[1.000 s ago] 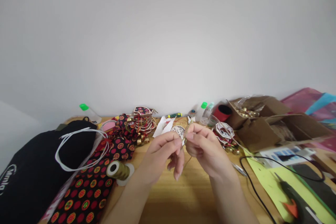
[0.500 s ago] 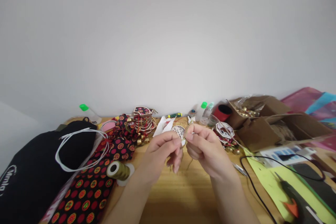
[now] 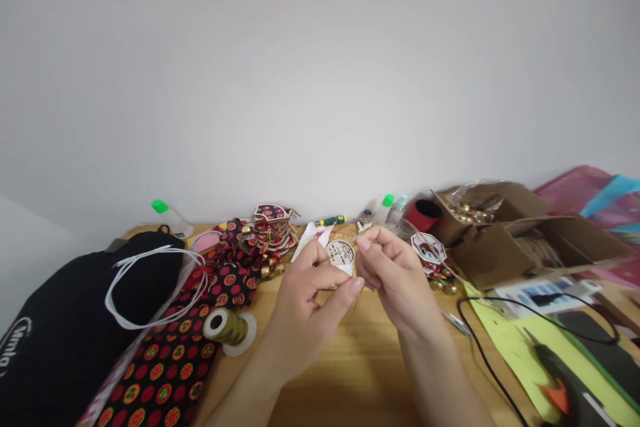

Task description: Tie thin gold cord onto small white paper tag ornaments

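Observation:
Above the middle of the wooden table, my left hand (image 3: 315, 303) is closed, thumb and forefinger pinched on a thin olive cord (image 3: 356, 305). Part of this cord dangles below the fingertips. Just to its right, my right hand (image 3: 395, 277) is closed too, its thumb and forefinger pinching the same fine cord; most of it is hidden by the fingers. A round white printed tag (image 3: 340, 253) lies behind my hands. The spool of olive thread (image 3: 227, 325) rests on its side left of my left wrist.
Patterned dark fabric (image 3: 170, 373), a coil of white cord (image 3: 117, 290) and a black bag (image 3: 75, 320) lie left. Stacked charms with bells (image 3: 273, 233) stand at the back. Cardboard boxes (image 3: 500, 253), a glue gun (image 3: 560, 373) and a black cable (image 3: 475, 340) occupy the right.
My left hand has turned and its fingers have shifted, with thumb and forefinger now lower and extended to the right. My right hand stays nearly in place, still pinching. The round tag is less covered.

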The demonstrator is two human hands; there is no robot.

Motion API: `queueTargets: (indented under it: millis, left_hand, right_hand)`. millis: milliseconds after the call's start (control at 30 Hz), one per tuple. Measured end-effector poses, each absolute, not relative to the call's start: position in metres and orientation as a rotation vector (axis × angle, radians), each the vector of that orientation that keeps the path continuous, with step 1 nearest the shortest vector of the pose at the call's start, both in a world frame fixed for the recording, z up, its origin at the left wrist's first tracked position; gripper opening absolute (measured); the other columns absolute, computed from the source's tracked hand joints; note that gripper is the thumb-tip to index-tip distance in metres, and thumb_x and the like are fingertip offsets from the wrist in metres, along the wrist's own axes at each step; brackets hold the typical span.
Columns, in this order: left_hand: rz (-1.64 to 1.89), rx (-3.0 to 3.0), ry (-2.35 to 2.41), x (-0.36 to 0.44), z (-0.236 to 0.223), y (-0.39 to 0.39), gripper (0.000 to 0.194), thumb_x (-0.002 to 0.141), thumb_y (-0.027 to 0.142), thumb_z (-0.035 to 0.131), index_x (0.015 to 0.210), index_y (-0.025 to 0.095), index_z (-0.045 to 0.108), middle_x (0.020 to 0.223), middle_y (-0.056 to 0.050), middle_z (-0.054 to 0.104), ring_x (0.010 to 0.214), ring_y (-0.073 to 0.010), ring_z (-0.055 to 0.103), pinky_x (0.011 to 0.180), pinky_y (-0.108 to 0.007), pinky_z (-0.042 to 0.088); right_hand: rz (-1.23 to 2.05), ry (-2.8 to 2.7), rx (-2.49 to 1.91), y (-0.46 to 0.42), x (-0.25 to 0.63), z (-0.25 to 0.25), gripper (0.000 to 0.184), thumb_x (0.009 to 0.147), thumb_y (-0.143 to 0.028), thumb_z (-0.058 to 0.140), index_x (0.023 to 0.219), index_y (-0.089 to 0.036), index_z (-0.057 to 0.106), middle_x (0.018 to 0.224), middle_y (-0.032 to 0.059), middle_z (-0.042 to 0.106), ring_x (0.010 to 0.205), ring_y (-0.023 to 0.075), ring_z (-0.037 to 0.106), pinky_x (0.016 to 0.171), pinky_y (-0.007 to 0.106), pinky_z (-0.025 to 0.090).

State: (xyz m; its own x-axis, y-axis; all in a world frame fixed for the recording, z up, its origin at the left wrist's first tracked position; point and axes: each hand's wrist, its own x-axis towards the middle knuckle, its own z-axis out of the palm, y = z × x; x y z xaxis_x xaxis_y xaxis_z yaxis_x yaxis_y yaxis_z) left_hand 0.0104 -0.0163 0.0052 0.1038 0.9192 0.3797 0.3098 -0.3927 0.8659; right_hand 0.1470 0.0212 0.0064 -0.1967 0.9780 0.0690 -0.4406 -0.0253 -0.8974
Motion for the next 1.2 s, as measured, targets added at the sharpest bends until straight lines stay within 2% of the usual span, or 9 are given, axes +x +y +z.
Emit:
queueTargets:
  millis: [133, 300, 433, 567, 700, 767, 933, 1067, 1200]
  left_hand:
    - [1.244, 1.935, 1.327, 0.014, 0.005, -0.017, 0.024, 0.086, 0.021, 0.059, 0.066, 0.017, 0.071, 0.072, 0.0, 0.039, 0.07, -0.0153, 0.045, 0.063, -0.028, 0.035]
    - [1.029, 1.997, 1.415, 0.015, 0.003, -0.017, 0.025, 0.086, 0.023, 0.058, 0.066, 0.017, 0.073, 0.075, -0.003, 0.046, 0.071, -0.0173, 0.05, 0.064, -0.03, 0.038]
    - [0.958, 1.981, 1.434, 0.014, -0.001, -0.014, 0.021, 0.086, 0.025, 0.06, 0.073, 0.02, 0.076, 0.077, -0.004, 0.053, 0.073, -0.0194, 0.053, 0.069, -0.032, 0.041]
    - [0.876, 2.005, 1.472, 0.01, -0.002, -0.012, 0.022, 0.084, 0.027, 0.063, 0.068, 0.021, 0.076, 0.078, -0.006, 0.056, 0.078, -0.0223, 0.055, 0.074, -0.036, 0.043]
    - [0.957, 2.087, 1.55, 0.004, 0.002, -0.015, 0.017, 0.082, 0.034, 0.067, 0.073, 0.025, 0.078, 0.111, -0.009, 0.06, 0.107, -0.0317, 0.05, 0.094, -0.049, 0.035]
    - [1.128, 2.068, 1.601, 0.001, 0.005, -0.017, 0.019, 0.086, 0.034, 0.062, 0.077, 0.026, 0.077, 0.121, -0.008, 0.057, 0.115, -0.0326, 0.046, 0.1, -0.052, 0.029]
    - [1.529, 1.757, 1.427, 0.0, 0.008, -0.019, 0.02, 0.093, 0.029, 0.05, 0.085, 0.022, 0.067, 0.111, -0.007, 0.061, 0.11, -0.0247, 0.053, 0.097, -0.038, 0.036]
    - [1.464, 1.496, 1.2, 0.006, 0.004, -0.018, 0.024, 0.095, 0.036, 0.048, 0.1, 0.023, 0.067, 0.094, -0.004, 0.069, 0.091, -0.0205, 0.061, 0.082, -0.029, 0.045]
    - [1.472, 1.404, 1.14, 0.01, 0.002, -0.016, 0.026, 0.093, 0.037, 0.051, 0.099, 0.022, 0.071, 0.098, -0.005, 0.072, 0.094, -0.0215, 0.062, 0.083, -0.028, 0.047]
  right_hand:
    - [1.461, -1.048, -0.754, 0.023, 0.147, 0.005, 0.024, 0.079, -0.037, 0.071, 0.073, -0.018, 0.057, 0.045, -0.004, 0.056, 0.041, 0.0089, 0.045, 0.043, 0.019, 0.035]
    - [1.47, -1.032, -0.759, 0.024, 0.147, 0.006, 0.024, 0.077, -0.037, 0.072, 0.072, -0.019, 0.058, 0.049, -0.0018, 0.06, 0.046, 0.012, 0.052, 0.046, 0.022, 0.042]
    - [1.545, -1.03, -0.718, 0.022, 0.147, 0.006, 0.025, 0.079, -0.038, 0.071, 0.073, -0.02, 0.056, 0.045, -0.0039, 0.055, 0.042, 0.0111, 0.048, 0.039, 0.02, 0.035]
    - [1.545, -1.03, -0.71, 0.021, 0.148, 0.007, 0.027, 0.078, -0.038, 0.073, 0.072, -0.019, 0.054, 0.042, -0.0082, 0.045, 0.037, 0.0066, 0.034, 0.038, 0.018, 0.023]
    - [1.501, -1.078, -0.717, 0.02, 0.148, 0.008, 0.028, 0.079, -0.038, 0.072, 0.072, -0.018, 0.053, 0.045, -0.0098, 0.038, 0.04, 0.0053, 0.027, 0.041, 0.02, 0.018]
    - [1.488, -1.117, -0.707, 0.019, 0.148, 0.007, 0.027, 0.081, -0.038, 0.07, 0.072, -0.018, 0.054, 0.046, -0.0097, 0.037, 0.041, 0.0054, 0.025, 0.042, 0.02, 0.019]
    - [1.507, -1.255, -0.72, 0.015, 0.147, 0.005, 0.027, 0.085, -0.039, 0.066, 0.074, -0.018, 0.054, 0.049, -0.0092, 0.037, 0.043, 0.0061, 0.024, 0.042, 0.021, 0.018]
    - [1.534, -1.399, -0.753, 0.01, 0.146, 0.003, 0.026, 0.087, -0.039, 0.063, 0.075, -0.018, 0.053, 0.05, -0.0101, 0.031, 0.045, 0.0068, 0.022, 0.043, 0.022, 0.018]
    - [1.559, -1.419, -0.756, 0.008, 0.144, 0.003, 0.026, 0.088, -0.039, 0.062, 0.075, -0.019, 0.052, 0.05, -0.0101, 0.032, 0.044, 0.0068, 0.023, 0.043, 0.022, 0.018]
